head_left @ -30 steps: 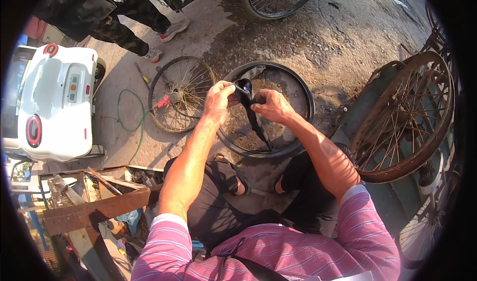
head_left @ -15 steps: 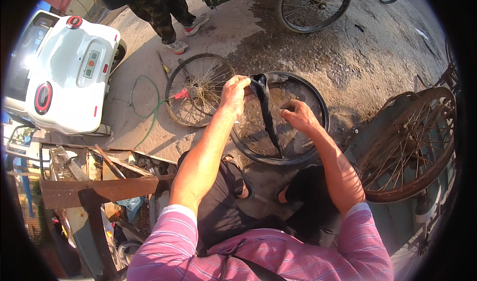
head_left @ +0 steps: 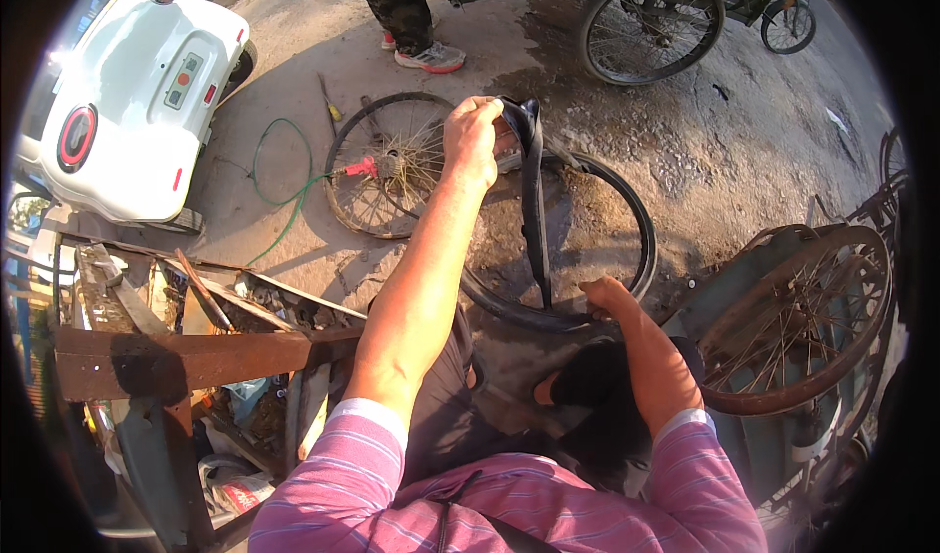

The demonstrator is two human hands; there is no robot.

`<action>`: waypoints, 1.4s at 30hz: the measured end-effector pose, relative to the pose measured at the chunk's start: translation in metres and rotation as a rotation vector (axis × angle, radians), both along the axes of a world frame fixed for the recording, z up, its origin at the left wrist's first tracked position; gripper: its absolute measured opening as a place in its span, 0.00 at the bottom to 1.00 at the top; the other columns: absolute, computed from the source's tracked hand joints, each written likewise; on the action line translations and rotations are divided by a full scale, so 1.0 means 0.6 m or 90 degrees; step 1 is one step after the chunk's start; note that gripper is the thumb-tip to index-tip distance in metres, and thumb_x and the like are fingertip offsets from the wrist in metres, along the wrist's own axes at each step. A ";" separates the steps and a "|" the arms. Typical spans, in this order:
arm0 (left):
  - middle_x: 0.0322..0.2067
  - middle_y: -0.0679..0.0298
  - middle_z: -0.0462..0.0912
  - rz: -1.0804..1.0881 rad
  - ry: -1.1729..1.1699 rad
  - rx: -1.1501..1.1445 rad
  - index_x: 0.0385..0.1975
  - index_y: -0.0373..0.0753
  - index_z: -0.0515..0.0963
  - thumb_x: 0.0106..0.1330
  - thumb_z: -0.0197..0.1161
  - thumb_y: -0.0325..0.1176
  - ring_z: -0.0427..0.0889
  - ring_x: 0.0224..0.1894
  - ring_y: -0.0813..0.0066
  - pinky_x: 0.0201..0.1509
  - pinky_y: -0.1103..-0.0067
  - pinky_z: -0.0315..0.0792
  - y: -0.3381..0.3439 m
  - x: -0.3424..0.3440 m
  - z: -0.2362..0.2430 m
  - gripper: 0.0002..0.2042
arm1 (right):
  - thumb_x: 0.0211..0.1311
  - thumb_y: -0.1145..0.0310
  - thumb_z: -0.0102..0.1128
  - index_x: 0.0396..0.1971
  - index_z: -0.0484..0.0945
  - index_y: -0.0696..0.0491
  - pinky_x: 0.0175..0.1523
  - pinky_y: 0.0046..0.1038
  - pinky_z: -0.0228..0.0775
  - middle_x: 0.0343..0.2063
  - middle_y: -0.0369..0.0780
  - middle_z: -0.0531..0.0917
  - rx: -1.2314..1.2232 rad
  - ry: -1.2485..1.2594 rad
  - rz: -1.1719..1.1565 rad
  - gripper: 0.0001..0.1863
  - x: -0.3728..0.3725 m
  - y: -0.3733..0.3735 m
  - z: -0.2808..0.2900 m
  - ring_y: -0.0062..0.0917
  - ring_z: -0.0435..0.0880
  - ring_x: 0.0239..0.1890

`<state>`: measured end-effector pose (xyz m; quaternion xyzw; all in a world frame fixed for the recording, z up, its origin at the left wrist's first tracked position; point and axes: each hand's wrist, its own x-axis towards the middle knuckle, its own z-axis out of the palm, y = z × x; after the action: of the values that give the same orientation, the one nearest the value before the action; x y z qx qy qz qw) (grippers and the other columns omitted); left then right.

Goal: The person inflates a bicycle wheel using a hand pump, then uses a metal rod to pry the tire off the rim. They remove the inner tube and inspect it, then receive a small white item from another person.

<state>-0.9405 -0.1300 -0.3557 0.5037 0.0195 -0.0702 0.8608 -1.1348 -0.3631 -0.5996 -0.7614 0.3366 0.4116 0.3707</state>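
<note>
My left hand is raised and closed on the upper end of a flat black inner tube. The tube hangs in a long strip down to the near side of a black bicycle tyre lying on the ground. Low by the tyre's near right edge is my right hand, its fingers curled together and partly hidden. Whether anything is pinched in them I cannot make out. Beyond my left forearm lies a spoked wheel, with a red tool on a green hose at its hub.
A rusty spoked wheel leans at right. On the left, a brown metal frame borders a heap of scrap. A white car stands at far left, a person's shoe and a cart wheel at the far side.
My left hand has lifted the upper end of the tube farther away from me. My right hand has dropped toward the tyre's near edge. The standing person has shifted right in view.
</note>
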 end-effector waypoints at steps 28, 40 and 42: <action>0.36 0.62 0.87 -0.109 -0.247 -0.070 0.43 0.33 0.81 0.73 0.63 0.30 0.87 0.35 0.78 0.42 0.77 0.85 0.030 -0.171 0.220 0.07 | 0.73 0.67 0.62 0.45 0.76 0.58 0.27 0.30 0.78 0.30 0.42 0.82 0.412 -0.253 -0.763 0.11 -0.053 0.132 -0.112 0.30 0.83 0.25; 0.36 0.58 0.86 0.296 -0.470 0.082 0.43 0.30 0.81 0.73 0.61 0.28 0.86 0.37 0.74 0.45 0.76 0.81 0.202 -0.201 0.304 0.07 | 0.73 0.69 0.62 0.58 0.70 0.54 0.31 0.26 0.83 0.44 0.41 0.85 0.384 -0.457 -0.430 0.18 0.214 0.351 0.197 0.25 0.89 0.35; 0.37 0.56 0.86 0.388 -0.477 0.182 0.44 0.30 0.79 0.73 0.61 0.27 0.86 0.37 0.68 0.49 0.70 0.83 0.231 -0.187 0.300 0.08 | 0.71 0.67 0.63 0.59 0.70 0.54 0.31 0.28 0.83 0.46 0.43 0.86 0.371 -0.438 -0.327 0.21 0.268 0.383 0.226 0.26 0.89 0.34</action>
<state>-1.0530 0.0085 -0.1758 0.5787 -0.1354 0.3735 0.7122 -0.9741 -0.1330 -0.4638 -0.6106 0.2425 0.1096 0.7459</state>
